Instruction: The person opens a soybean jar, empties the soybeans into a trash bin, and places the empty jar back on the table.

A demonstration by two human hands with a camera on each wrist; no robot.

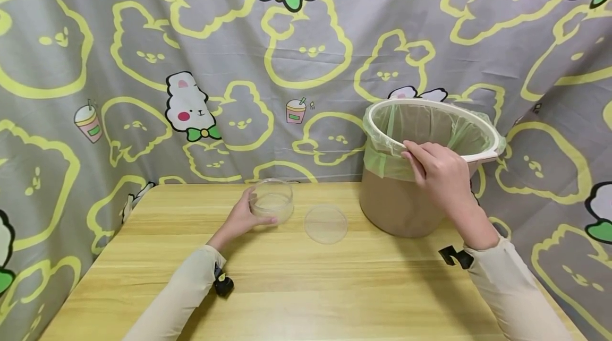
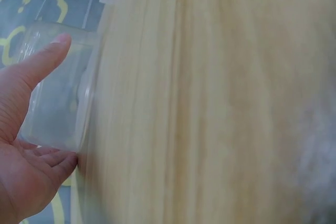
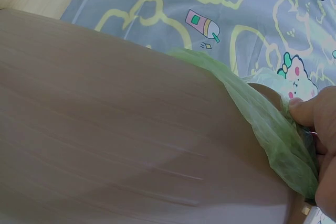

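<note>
My left hand (image 1: 240, 218) holds a clear round plastic container (image 1: 275, 204) on the table, its thumb on the near side. In the left wrist view the thumb lies along the container (image 2: 58, 95) and the fingers pass behind it. A clear flat disc, like a lid (image 1: 326, 224), lies just to the right. My right hand (image 1: 444, 173) grips the near rim of a brown trash bin (image 1: 397, 205), which stands upright. A green bag (image 1: 375, 163) lines it, folded over the edge under a white ring (image 1: 432, 102). The right wrist view shows the fingers pinching at the bag's edge (image 3: 262, 127).
The wooden table (image 1: 306, 288) ends at the back against a grey curtain (image 1: 315, 65) with yellow cartoon outlines. Curtain also hangs along the left and right sides. The bin takes up the table's back right corner.
</note>
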